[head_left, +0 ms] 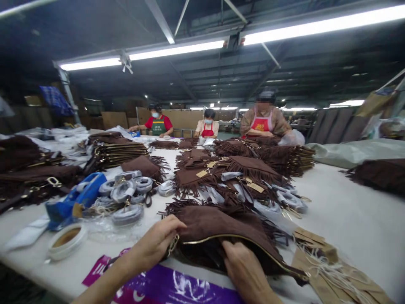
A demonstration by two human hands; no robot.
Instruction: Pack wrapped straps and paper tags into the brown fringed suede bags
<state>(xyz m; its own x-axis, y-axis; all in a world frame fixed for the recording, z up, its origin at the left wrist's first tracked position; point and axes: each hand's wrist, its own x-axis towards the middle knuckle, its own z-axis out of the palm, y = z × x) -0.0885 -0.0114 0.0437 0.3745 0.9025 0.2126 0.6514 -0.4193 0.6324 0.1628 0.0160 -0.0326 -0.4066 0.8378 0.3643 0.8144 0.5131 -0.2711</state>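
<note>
A brown fringed bag (pixel 221 221) lies in front of me, its gold zipper undone along the near edge. My left hand (pixel 158 240) grips the bag's left end beside the zipper, thumb and fingers closed on it. A short gold chain or clasp (pixel 173 245) hangs by those fingers. My right hand (pixel 243 266) reaches into the bag's mouth, and its fingertips are hidden inside, so I cannot see whether they hold anything. Under the bag's near side is a purple printed plastic sheet (pixel 186 285).
Coiled straps in plastic (pixel 123 192), a blue tape dispenser (pixel 76 202) and a tape roll (pixel 67 240) sit at left. Cardboard tags with strings (pixel 335 270) lie at right. Brown bags (pixel 209 171) are piled ahead. Several people work across the white table (pixel 341 202).
</note>
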